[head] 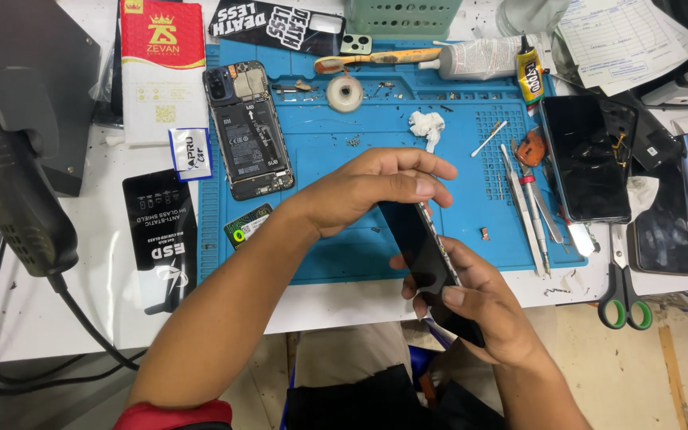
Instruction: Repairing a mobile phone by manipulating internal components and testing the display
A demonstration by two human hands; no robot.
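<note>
Both my hands hold a black phone (424, 251) with a dark screen, tilted on its edge above the front of the blue work mat (328, 147). My left hand (372, 191) grips its upper end from above, fingers curled over the top. My right hand (479, 299) cradles the lower end, thumb on the glass. An opened phone (247, 131) with its back off, battery and boards showing, lies on the mat's left part.
White tissue wad (426, 127), tape roll (345, 93), toothbrush (372, 58), glue tubes and tweezers (529, 203) lie on the mat. Another dark phone (587, 159) lies at the right, scissors (621, 291) near the table's front edge. Packages and a black cabled tool (9, 175) sit on the left.
</note>
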